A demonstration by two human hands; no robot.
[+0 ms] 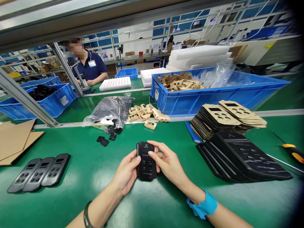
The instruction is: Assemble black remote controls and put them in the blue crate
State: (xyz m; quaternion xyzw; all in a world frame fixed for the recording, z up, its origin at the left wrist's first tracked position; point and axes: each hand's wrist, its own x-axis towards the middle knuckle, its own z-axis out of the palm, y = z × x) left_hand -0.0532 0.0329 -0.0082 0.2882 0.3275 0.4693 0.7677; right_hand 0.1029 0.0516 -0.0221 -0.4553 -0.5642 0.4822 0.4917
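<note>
Between my two hands is a black control panel cover (146,163) with several round buttons, its face turned up toward me. My left hand (127,172) grips its left edge, thumb on the front. On the other side my right hand (167,160) holds the upper right edge, its thumb lying on the face and the index finger at the top. Three similar covers (39,172) lie side by side at the left. Small black rubber keypads (103,141) are scattered beyond my hands, beside a clear plastic bag (110,109).
At right stand a fanned stack of black panels (239,158), stacked beige-backed sheets (218,118), a blue cutter (193,133) and a screwdriver (293,152). Beige curved parts (144,112) lie before a large blue bin (190,99). Cardboard (16,139) is at left; a co-worker (91,68) sits opposite.
</note>
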